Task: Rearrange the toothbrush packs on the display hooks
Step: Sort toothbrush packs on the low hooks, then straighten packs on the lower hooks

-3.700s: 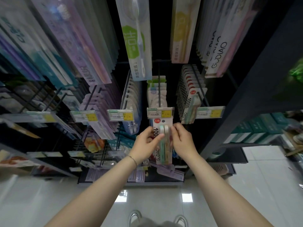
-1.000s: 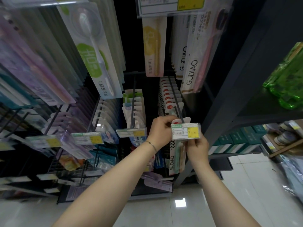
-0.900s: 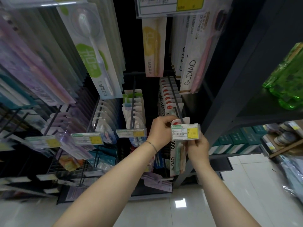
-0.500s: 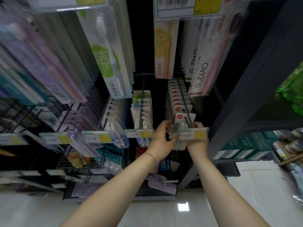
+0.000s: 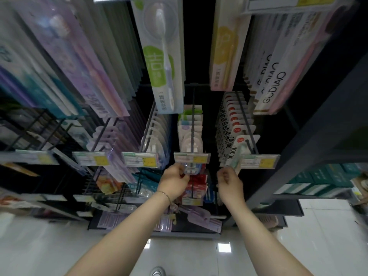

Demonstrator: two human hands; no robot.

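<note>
A row of white "10000" toothbrush packs [image 5: 229, 126] hangs on the right hook; its front pack [image 5: 238, 148] sits just behind the price tag [image 5: 258, 161]. My right hand [image 5: 230, 182] hovers just under that pack's lower end with fingers loosely curled and nothing in them. On the middle hook hang clear blister toothbrush packs [image 5: 191, 136] behind another price tag [image 5: 192, 157]. My left hand [image 5: 175, 181] pinches the bottom of the front blister pack [image 5: 191, 169].
Long toothbrush packs hang from upper hooks, one green-labelled [image 5: 161, 62], others marked GUDIAO [image 5: 272, 76]. A dark shelf upright [image 5: 318, 120] borders the right side, with teal boxes [image 5: 322, 180] beyond. Red packs [image 5: 197, 182] hang on lower hooks, above a white tile floor [image 5: 318, 246].
Both hands came off the right hook, leaving the "10000" pack hanging at its front. My left hand moved left to the middle hook's blister pack; my right hand dropped below the tag.
</note>
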